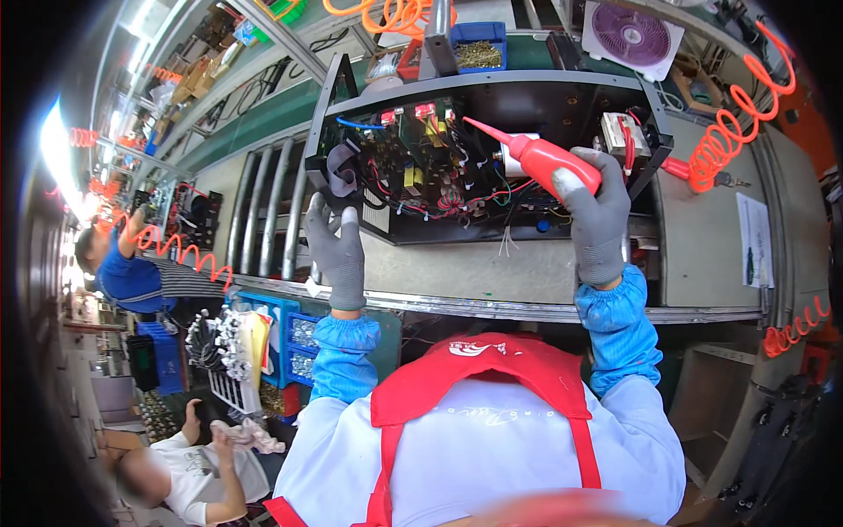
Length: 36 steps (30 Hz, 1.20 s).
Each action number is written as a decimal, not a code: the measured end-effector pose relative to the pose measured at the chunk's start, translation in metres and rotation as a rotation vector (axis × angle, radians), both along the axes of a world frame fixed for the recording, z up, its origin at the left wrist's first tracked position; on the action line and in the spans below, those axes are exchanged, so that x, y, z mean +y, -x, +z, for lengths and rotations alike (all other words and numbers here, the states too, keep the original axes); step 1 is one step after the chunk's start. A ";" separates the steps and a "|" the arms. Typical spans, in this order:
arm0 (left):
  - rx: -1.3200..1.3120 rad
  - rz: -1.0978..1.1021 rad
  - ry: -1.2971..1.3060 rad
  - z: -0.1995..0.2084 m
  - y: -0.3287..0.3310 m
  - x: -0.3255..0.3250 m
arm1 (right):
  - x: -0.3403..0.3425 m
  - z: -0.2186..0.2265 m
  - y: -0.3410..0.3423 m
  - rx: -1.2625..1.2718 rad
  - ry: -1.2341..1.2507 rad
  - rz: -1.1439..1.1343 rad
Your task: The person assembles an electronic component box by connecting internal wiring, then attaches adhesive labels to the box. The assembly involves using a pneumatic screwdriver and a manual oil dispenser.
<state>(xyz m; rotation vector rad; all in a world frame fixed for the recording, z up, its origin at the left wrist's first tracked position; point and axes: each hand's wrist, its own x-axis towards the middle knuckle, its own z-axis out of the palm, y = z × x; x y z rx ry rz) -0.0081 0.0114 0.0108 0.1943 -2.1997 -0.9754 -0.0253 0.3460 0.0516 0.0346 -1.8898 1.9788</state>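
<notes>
Red bottle [562,169] with a long tapered nozzle [488,131], gripped in the gloved right hand [599,220], above the open side of a black metal box [514,85]. Thumb pressed on the near side of the bottle, the other fingers clamped around its base end. Tilted, nozzle toward the upper left, beyond the fingertips, over the circuit parts near a row of red-and-white connectors [426,111]; cannot tell whether touching.

Gloved left hand [337,250] at the near left corner of the box, well apart from the bottle, thumb and fingers spread with nothing held between; cannot tell whether touching the metal. Just beyond those fingertips, a curled grey strip [343,169].

Inside the box, a blue wire [360,125] along the left, a yellow block [413,181] amid dark wiring, and a pale block with red wires [620,136] at the right end. In the way, bottle and right hand, partly hiding a white cylinder [523,151] and the wiring behind.

Farther out, metal rollers [271,212] to the left, an orange coiled hose [727,158] to the right, a blue bin [501,51] of small metal parts and a white fan [600,39] beyond.
</notes>
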 end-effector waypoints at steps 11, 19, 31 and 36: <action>-0.052 -0.043 -0.280 0.010 -0.003 0.013 | 0.000 -0.016 0.019 0.062 -0.010 0.044; -0.047 0.006 -0.183 0.016 0.000 0.023 | 0.001 -0.014 0.023 0.043 -0.046 0.066; -0.093 0.072 -0.103 0.018 -0.001 0.028 | 0.003 -0.025 0.031 0.049 -0.044 0.061; -0.073 0.074 -0.157 0.011 0.000 0.025 | 0.007 -0.032 0.031 0.007 -0.011 0.106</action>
